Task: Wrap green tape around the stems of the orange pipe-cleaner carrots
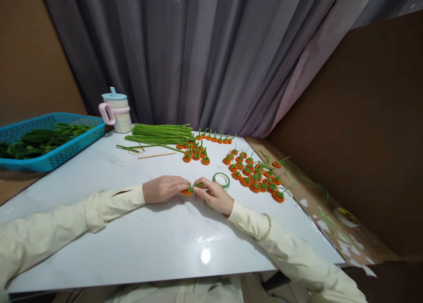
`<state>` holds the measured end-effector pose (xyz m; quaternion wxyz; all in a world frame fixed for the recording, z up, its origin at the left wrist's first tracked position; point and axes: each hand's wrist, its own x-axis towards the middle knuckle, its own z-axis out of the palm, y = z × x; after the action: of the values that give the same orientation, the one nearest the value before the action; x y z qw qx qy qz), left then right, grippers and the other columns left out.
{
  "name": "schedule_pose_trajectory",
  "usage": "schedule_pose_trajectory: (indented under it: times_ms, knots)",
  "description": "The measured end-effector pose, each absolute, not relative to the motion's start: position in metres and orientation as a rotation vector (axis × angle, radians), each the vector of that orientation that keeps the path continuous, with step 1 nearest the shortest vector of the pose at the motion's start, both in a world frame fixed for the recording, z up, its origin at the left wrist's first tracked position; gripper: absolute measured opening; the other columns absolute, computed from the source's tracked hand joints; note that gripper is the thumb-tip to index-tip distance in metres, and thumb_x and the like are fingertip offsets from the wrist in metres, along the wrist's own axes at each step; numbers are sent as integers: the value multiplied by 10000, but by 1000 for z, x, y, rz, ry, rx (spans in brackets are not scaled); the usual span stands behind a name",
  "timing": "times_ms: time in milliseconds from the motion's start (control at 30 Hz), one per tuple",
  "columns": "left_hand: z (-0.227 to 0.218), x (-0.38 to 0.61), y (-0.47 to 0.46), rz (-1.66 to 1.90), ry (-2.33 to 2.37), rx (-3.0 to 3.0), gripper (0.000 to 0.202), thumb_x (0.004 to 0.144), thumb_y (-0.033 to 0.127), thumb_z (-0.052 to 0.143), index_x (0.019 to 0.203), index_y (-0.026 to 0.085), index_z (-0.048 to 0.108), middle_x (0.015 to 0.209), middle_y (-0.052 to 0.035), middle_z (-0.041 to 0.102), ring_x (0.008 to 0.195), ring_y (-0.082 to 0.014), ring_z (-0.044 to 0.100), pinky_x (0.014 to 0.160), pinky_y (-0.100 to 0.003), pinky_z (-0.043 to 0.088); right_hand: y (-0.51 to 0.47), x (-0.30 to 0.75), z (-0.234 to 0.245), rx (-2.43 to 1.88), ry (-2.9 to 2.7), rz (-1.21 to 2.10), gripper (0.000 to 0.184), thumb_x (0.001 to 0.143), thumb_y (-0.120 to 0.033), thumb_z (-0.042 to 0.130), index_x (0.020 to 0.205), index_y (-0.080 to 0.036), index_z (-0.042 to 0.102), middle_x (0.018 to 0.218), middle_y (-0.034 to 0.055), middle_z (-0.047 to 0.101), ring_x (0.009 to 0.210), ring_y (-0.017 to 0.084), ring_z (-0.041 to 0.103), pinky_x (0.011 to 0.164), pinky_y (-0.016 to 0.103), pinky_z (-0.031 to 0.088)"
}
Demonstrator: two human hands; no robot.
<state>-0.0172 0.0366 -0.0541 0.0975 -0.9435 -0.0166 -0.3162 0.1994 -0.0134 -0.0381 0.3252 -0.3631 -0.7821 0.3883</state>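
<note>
My left hand (167, 189) is closed around the side of a small fuzzy orange pumpkin-shaped piece (187, 192), low over the white table. A short green stem (198, 185) points from that piece toward the right. The fingers of my right hand (214, 195) pinch together at this stem. Just behind the right hand lies a roll of green tape (221, 180). Many similar orange pieces with green tops and thin stems (254, 171) stand grouped to the right. A smaller group of orange pieces (196, 153) sits beyond my hands.
A bundle of green chenille stems (160, 134) lies at the back, with a thin wooden stick (157, 155) before it. At left are a blue basket (54, 162) of green pieces and a handled cup (120, 113). Paper scraps (323, 225) and another tape roll (346, 217) lie right.
</note>
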Motion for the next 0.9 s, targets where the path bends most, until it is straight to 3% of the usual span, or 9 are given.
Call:
schedule_pose_trajectory:
  times_ms: [300, 533, 900]
  knots:
    - [-52, -17, 34, -874, -74, -2787, 263, 903, 110, 348, 1148, 115, 442, 996, -154, 627, 858, -195, 611, 711, -300, 530, -14, 200, -39, -975, -2057, 1026, 257, 900, -413, 385, 901, -179, 491, 638, 1, 595, 545, 90, 508, 509, 192, 404]
    - [-51, -16, 34, -863, -91, -2788, 251, 912, 132, 348, 1130, 127, 473, 981, -143, 634, 840, -173, 612, 712, -280, 527, -13, 199, -40, -936, -2014, 1070, 269, 852, -438, 466, 885, -172, 494, 719, 13, 604, 560, 90, 543, 499, 193, 428]
    - [-50, -15, 31, -919, -101, -2823, 251, 897, 101, 323, 1105, 127, 461, 955, -151, 633, 818, -180, 612, 669, -268, 516, -13, 200, -41, -917, -2037, 1053, 264, 869, -425, 448, 883, -167, 503, 651, -2, 584, 539, 82, 518, 490, 184, 409]
